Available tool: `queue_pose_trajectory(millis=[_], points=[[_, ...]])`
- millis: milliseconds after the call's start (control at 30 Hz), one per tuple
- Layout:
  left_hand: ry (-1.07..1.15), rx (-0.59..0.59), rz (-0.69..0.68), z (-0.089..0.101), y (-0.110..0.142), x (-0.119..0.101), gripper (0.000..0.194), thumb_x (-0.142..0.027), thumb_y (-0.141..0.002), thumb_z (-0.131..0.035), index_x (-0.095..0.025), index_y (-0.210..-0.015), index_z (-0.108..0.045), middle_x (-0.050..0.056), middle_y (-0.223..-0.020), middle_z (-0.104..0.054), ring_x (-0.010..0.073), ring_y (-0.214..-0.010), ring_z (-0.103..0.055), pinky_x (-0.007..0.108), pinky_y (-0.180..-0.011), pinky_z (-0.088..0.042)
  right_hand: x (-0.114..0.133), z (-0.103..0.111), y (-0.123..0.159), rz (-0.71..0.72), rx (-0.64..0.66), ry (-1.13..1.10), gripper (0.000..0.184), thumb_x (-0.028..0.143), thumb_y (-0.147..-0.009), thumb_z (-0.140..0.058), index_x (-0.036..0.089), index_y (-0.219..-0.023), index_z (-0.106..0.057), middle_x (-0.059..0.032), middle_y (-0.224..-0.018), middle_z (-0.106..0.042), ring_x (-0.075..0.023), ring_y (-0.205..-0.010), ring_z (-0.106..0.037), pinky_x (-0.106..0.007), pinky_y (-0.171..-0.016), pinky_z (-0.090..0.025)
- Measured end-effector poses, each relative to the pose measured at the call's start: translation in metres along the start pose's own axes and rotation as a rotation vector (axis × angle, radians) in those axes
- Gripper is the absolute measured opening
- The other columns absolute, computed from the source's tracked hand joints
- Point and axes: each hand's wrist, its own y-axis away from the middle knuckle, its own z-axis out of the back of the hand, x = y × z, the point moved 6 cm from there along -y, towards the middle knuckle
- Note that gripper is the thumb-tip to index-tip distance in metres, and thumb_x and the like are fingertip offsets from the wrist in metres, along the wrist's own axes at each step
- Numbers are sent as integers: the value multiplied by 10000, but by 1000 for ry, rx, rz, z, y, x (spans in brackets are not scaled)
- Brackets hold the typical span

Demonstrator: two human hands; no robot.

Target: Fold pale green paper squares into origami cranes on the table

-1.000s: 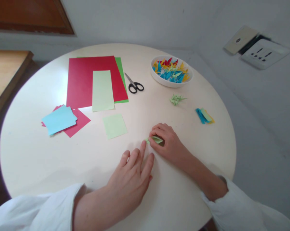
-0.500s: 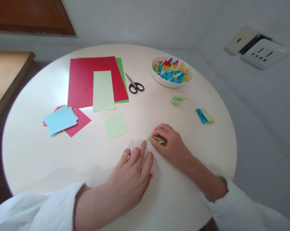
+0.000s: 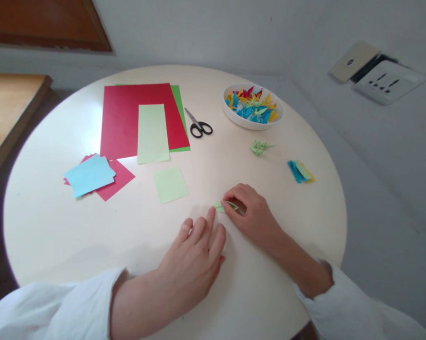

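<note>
A small folded piece of pale green paper (image 3: 219, 208) lies on the white round table (image 3: 121, 236), partly hidden under fingers. My right hand (image 3: 252, 210) pinches it between thumb and fingers. With its fingers spread, my left hand (image 3: 195, 252) rests on the table, one fingertip touching the paper's left end. Just beyond the left hand is a flat pale green square (image 3: 171, 185). A little cluster of folded green paper pieces (image 3: 260, 148) sits past the right hand, and a white oval dish (image 3: 246, 123) holds many coloured paper cranes (image 3: 253, 111).
Black-handled scissors (image 3: 197, 127) lie beside a large red sheet (image 3: 121, 120), over a green sheet (image 3: 184, 141), with a pale green strip (image 3: 152, 134) on top. Blue cards (image 3: 90, 175) cover pink ones (image 3: 119, 182) at left. Small coloured strips (image 3: 300, 171) lie at right.
My right thumb and fingers have shifted slightly to the right along the folded green paper, so more of its left end shows. The left hand stays nearly still.
</note>
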Motion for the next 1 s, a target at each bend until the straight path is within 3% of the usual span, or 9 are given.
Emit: queue_pose_trajectory(millis=[333, 567, 1000], points=[[7, -12, 18, 0, -1, 2, 397, -267, -895, -368, -59, -1186, -541, 174, -1254, -563, 263, -960, -522, 405, -812, -334, -2, -2, 0, -9, 31, -10, 118, 109, -776, -516, 193, -695, -500, -22, -710, -577, -157, -697, -532, -300, -668, -421], [39, -15, 56, -4, -12, 6, 461, -277, -914, -330, 9, -1241, -484, 177, -1061, -613, 267, -925, -495, 422, -806, -340, -5, -2, 3, -64, 27, -5, 83, 119, -766, -534, 200, -765, -514, -13, -722, -580, -154, -679, -527, -301, -666, -427], [148, 68, 90, -14, -16, 11, 451, -274, -900, -362, -30, -1275, -421, 144, -984, -549, 261, -869, -471, 423, -762, -329, -3, -1, 4, -60, 7, -6, 80, 123, -771, -510, 202, -784, -521, -21, -742, -593, -159, -687, -541, -313, -677, -435]])
